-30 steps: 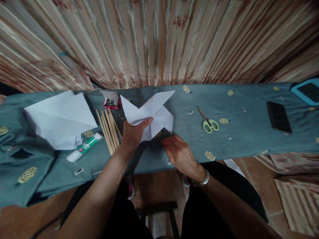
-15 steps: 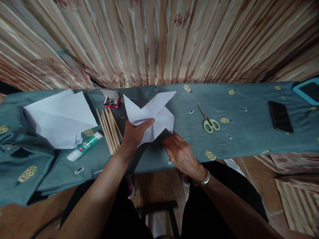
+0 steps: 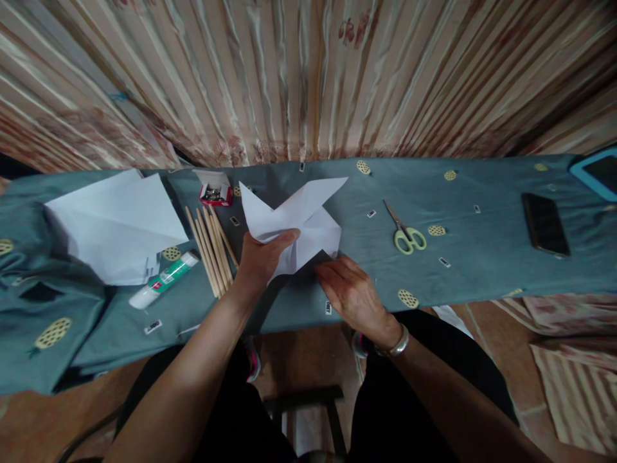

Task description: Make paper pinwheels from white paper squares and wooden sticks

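A white paper pinwheel (image 3: 308, 209) with folded blades is held slightly off the cloth by my left hand (image 3: 263, 257). The thumb presses on its centre, while the other fingers are hidden beneath the paper. My right hand (image 3: 351, 292), with a silver bracelet at the wrist, is just below the pinwheel's lower right blade. Its fingers are curled and pressed together. Whether they touch the paper or pinch something small cannot be made out.
Left of the pinwheel lie wooden sticks (image 3: 212, 254), an open red box of metal fasteners (image 3: 215, 195), a glue stick (image 3: 164, 281) and white paper sheets (image 3: 116, 225). Green-handled scissors (image 3: 409, 239), a phone (image 3: 544, 225) and a blue-framed device (image 3: 598, 173) are to the right. A curtain (image 3: 289, 83) hangs behind.
The pinwheel's right blades have shifted very slightly to the right. Both hands keep nearly the same pose; the whole view has moved a little.
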The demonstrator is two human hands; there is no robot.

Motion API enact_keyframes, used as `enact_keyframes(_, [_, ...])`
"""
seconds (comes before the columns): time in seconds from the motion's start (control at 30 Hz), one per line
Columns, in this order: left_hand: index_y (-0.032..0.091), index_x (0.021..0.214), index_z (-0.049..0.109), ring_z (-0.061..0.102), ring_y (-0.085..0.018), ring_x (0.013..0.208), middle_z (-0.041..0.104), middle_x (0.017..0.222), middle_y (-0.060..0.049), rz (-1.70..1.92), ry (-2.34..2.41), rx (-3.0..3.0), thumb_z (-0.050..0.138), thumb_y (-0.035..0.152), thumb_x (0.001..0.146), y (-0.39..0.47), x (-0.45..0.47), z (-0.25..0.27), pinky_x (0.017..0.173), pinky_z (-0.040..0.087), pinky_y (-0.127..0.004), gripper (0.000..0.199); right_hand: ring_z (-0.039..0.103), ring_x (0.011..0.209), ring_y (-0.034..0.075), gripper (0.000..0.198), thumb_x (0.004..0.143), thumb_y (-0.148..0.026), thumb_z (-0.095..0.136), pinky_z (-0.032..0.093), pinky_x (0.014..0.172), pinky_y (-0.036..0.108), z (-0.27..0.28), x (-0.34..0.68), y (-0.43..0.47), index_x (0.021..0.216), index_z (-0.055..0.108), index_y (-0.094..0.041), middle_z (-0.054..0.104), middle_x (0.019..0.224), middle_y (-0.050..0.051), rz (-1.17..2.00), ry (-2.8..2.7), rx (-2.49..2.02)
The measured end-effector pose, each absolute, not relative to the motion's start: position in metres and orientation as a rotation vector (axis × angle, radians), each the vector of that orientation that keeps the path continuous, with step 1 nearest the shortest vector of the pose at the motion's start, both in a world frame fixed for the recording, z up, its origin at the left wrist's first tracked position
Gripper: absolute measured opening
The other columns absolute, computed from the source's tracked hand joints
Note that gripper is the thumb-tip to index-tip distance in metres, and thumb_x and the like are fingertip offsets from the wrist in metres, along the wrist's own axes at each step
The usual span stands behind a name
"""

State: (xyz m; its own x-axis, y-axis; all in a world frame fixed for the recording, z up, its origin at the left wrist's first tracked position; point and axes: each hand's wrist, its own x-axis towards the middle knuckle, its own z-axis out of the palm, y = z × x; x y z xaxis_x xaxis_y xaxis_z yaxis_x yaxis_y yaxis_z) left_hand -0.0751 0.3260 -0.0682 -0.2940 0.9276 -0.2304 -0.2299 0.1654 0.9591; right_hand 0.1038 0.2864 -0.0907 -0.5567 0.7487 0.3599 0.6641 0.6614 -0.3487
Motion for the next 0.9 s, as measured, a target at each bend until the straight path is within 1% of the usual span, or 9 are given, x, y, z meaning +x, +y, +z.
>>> enact_keyframes(0.27, [0.016, 0.078, 0.077, 0.07, -0.021, 0.082, 0.077, 0.084, -0.004, 1.37, 1.297, 0.707, 0.087, 0.031, 0.055, 0.325, -0.075, -0.069, 0.08, 0.054, -0.032, 0.029, 0.065, 0.072, 0.019, 0.016, 0.094, -0.021, 0.055, 0.054, 0.072, 0.034, -0.067, 0.115, 0.292, 0.097, 0.069, -0.015, 0.074, 0.082, 0.005, 0.234, -2.137, -1.191])
enact_keyframes(0.33, [0.016, 0.078, 0.077, 0.07, -0.021, 0.081, 0.077, 0.084, -0.004, 1.346, 1.285, 0.691, 0.086, 0.031, 0.055, 0.323, -0.074, -0.069, 0.079, 0.054, -0.032, 0.029, 0.065, 0.076, 0.019, 0.015, 0.092, -0.023, 0.058, 0.055, 0.075, 0.035, -0.06, 0.122, 0.298, 0.101, 0.069, -0.017, 0.074, 0.085, 0.005, 0.225, -1.989, -1.271])
enact_keyframes(0.4, [0.017, 0.08, 0.077, 0.069, -0.021, 0.078, 0.077, 0.083, -0.004, 1.293, 1.289, 0.68, 0.086, 0.03, 0.055, 0.321, -0.072, -0.069, 0.078, 0.054, -0.033, 0.029, 0.066, 0.088, 0.021, 0.021, 0.089, -0.027, 0.062, 0.054, 0.084, 0.039, -0.057, 0.128, 0.305, 0.109, 0.067, -0.02, 0.073, 0.098, 0.006, 0.277, -1.821, -1.356])
enact_keyframes(0.43, [0.017, 0.08, 0.077, 0.069, -0.021, 0.077, 0.077, 0.082, -0.004, 1.257, 1.293, 0.682, 0.085, 0.03, 0.055, 0.32, -0.07, -0.07, 0.076, 0.054, -0.033, 0.029, 0.066, 0.095, 0.022, 0.027, 0.087, -0.031, 0.065, 0.053, 0.088, 0.041, -0.057, 0.131, 0.309, 0.113, 0.064, -0.022, 0.072, 0.106, 0.007, 0.363, -1.739, -1.375])
enact_keyframes(0.5, [0.017, 0.078, 0.077, 0.069, -0.021, 0.075, 0.076, 0.08, -0.004, 1.181, 1.285, 0.703, 0.085, 0.029, 0.054, 0.318, -0.066, -0.07, 0.074, 0.054, -0.033, 0.028, 0.065, 0.104, 0.023, 0.04, 0.084, -0.037, 0.068, 0.053, 0.093, 0.044, -0.059, 0.133, 0.317, 0.12, 0.059, -0.025, 0.069, 0.118, 0.008, 0.68, -1.575, -1.331])
enact_keyframes(0.6, [0.016, 0.078, 0.076, 0.07, -0.022, 0.078, 0.077, 0.083, -0.006, 1.121, 1.237, 0.734, 0.086, 0.028, 0.052, 0.317, -0.061, -0.072, 0.076, 0.054, -0.034, 0.03, 0.07, 0.098, 0.023, 0.047, 0.079, -0.042, 0.071, 0.057, 0.086, 0.043, -0.063, 0.129, 0.323, 0.121, 0.056, -0.027, 0.073, 0.108, 0.005, 1.235, -1.366, -1.227])
enact_keyframes(0.67, [0.017, 0.08, 0.075, 0.07, -0.024, 0.08, 0.077, 0.085, -0.006, 1.102, 1.22, 0.748, 0.087, 0.028, 0.05, 0.316, -0.058, -0.074, 0.077, 0.054, -0.035, 0.034, 0.072, 0.089, 0.023, 0.049, 0.074, -0.04, 0.076, 0.059, 0.078, 0.041, -0.063, 0.125, 0.323, 0.117, 0.058, -0.026, 0.075, 0.099, 0.003, 1.465, -1.261, -1.197])
enact_keyframes(0.77, [0.016, 0.078, 0.075, 0.07, -0.025, 0.079, 0.076, 0.081, -0.006, 1.051, 1.232, 0.778, 0.087, 0.029, 0.049, 0.314, -0.056, -0.077, 0.076, 0.055, -0.037, 0.034, 0.072, 0.076, 0.02, 0.048, 0.066, -0.033, 0.082, 0.06, 0.069, 0.036, -0.063, 0.12, 0.323, 0.109, 0.062, -0.024, 0.076, 0.089, 0.0, 1.599, -1.156, -1.186])
enact_keyframes(0.9, [0.016, 0.072, 0.075, 0.07, -0.024, 0.075, 0.076, 0.077, -0.005, 1.052, 1.251, 0.821, 0.085, 0.025, 0.05, 0.312, -0.055, -0.079, 0.072, 0.055, -0.036, 0.026, 0.069, 0.068, 0.016, 0.04, 0.061, -0.031, 0.084, 0.057, 0.063, 0.031, -0.067, 0.117, 0.323, 0.095, 0.065, -0.021, 0.074, 0.08, -0.002, 1.586, -1.139, -1.213])
